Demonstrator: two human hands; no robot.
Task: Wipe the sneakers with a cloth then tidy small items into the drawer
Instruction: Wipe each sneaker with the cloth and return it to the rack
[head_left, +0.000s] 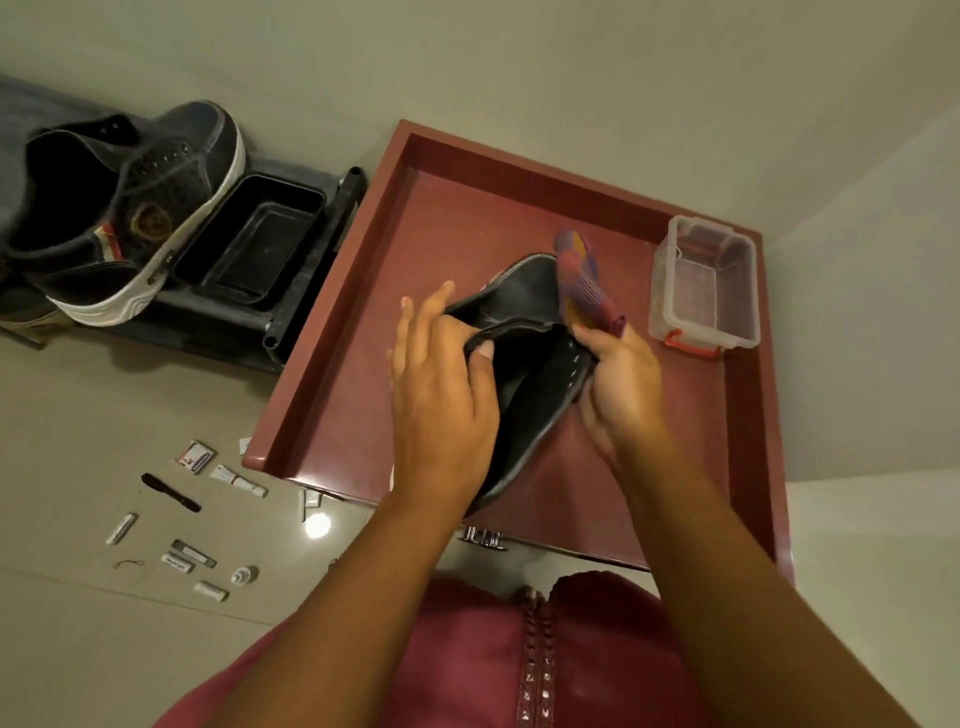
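While the black sneaker (524, 364) sits between my hands above the open red-brown drawer (332, 395), I hold it by its collar, toe pointing away from me. My left hand (441, 395) is closed on the near rim of the shoe's opening, thumb tucked inside and fingers (423, 322) spread over the outside. My right hand (621, 384) is curled shut around the far side of the collar and also pinches the cloth (582, 283), a purple and orange piece that lies blurred over the upper toward the toe. Whether the sole touches the drawer floor I cannot tell.

In the drawer's far right corner stands a clear plastic box (706, 288) with a red latch (693, 345), just beside the sneaker and apart from it. At the drawer's near edge a metal handle (483, 538) shows under my left forearm.

To the left, on a dark rack (291, 312), the second sneaker (130, 208) rests on its side, black with a white sole, next to a black tray (254, 244).

On the pale floor to my left the small items lie spread out, well apart from the drawer: a small carton (196, 457), a white tube (239, 480), a black marker (170, 492), a few short white sticks (122, 529), a hair tie (129, 564) and a small round bottle (244, 574). My dark red garment (467, 660) fills the bottom edge.
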